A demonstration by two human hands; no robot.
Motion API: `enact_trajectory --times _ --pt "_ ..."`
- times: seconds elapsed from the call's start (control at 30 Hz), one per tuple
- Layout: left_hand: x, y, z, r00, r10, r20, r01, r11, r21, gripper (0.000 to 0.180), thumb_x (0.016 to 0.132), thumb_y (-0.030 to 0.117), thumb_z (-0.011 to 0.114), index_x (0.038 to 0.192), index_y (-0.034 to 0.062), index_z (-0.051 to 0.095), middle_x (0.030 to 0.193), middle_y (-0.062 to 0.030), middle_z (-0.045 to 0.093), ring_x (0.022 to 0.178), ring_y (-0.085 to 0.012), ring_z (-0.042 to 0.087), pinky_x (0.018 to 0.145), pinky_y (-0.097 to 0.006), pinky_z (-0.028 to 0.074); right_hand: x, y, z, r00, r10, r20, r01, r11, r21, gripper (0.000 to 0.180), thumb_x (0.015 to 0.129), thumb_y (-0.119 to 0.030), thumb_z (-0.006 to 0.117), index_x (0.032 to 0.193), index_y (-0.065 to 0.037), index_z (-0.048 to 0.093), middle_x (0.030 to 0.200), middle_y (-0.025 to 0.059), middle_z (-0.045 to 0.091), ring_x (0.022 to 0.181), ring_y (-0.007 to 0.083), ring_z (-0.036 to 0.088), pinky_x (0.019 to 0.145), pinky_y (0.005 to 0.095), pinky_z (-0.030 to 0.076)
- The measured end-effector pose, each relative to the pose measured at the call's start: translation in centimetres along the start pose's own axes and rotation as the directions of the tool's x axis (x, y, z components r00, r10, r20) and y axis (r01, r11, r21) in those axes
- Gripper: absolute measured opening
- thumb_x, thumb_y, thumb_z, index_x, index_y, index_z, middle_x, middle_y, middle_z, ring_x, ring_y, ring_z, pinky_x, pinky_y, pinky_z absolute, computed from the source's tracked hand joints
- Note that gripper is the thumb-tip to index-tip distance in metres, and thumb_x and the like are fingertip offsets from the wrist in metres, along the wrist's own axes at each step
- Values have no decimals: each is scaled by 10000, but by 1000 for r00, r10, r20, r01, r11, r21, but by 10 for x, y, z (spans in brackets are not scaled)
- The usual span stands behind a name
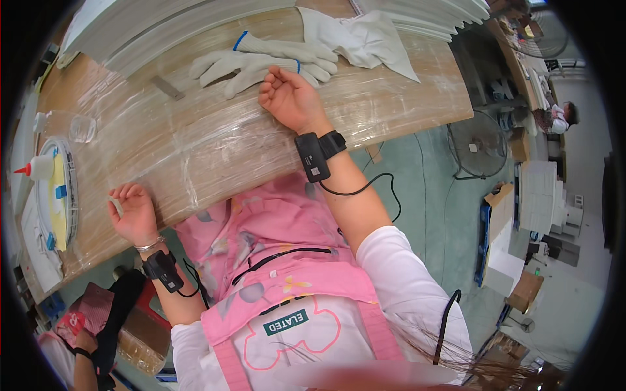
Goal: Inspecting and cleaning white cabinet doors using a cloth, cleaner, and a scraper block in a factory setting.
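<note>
My right hand (290, 98) lies palm up on the plastic-wrapped wooden table (215, 143), fingers loosely curled and holding nothing. It touches a pair of white work gloves (261, 62) lying just beyond it. My left hand (134, 212) rests palm up at the table's near edge, fingers loosely bent. A small pale strip (116, 206) sits by its fingertips; I cannot tell whether it is gripped. Both wrists wear black strapped devices with cables. A pink apron covers my front.
Stacks of white boards (150, 26) line the table's far side, with a white cloth (355, 36) beside them. At left are a red-tipped glue bottle (36, 168), a round tray (62, 195) and a clear cup (81, 127). A floor fan (479, 146) stands right. Another person's hand (85, 342) is lower left.
</note>
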State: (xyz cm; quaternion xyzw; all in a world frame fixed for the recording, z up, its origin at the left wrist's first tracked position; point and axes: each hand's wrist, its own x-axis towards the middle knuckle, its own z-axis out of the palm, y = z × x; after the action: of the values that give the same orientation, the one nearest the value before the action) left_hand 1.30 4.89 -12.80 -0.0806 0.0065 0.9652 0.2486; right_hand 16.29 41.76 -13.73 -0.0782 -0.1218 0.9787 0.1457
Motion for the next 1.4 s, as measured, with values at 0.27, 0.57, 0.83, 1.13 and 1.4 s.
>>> enact_trajectory --times 0.27,0.57,0.83,1.13,1.4 --pt "2 -14 8 998 -62 11 61 997 47 144 920 153 560 1026 56 569 891 -35 527 832 -180 488 780 -338 413 1 -6 8 996 -17 -89 19 1000 20 201 969 -192 542 1058 -40 638 911 62 656 841 212 598 768 360 485" --pt "13 -30 33 989 -68 135 74 997 -36 213 930 219 562 1033 42 617 876 -46 583 839 -191 528 792 -348 430 -11 1 44 999 -31 -20 33 996 88 169 942 -184 559 944 -53 666 771 18 590 730 169 549 687 322 436" --pt "0 -39 57 997 0 78 2 1000 -22 180 939 212 540 978 56 621 865 -34 601 826 -197 540 782 -354 440 -29 36 51 995 79 -54 -76 995 66 176 960 -188 547 979 -38 637 798 21 538 741 168 474 711 313 406" --pt "1 -39 63 942 334 -16 -191 579 793 182 969 215 560 976 55 646 851 -42 649 793 -156 620 762 -319 503 -29 41 39 996 53 -72 -62 989 -134 212 983 -206 526 993 -29 642 811 48 604 758 192 536 705 332 444" --pt "5 -35 46 964 262 -53 -128 627 768 203 983 222 551 1015 46 646 885 -47 658 822 -166 629 780 -322 512 -35 35 31 996 32 -84 -45 986 -163 217 986 -217 529 992 -33 643 816 44 608 757 186 557 712 326 458"
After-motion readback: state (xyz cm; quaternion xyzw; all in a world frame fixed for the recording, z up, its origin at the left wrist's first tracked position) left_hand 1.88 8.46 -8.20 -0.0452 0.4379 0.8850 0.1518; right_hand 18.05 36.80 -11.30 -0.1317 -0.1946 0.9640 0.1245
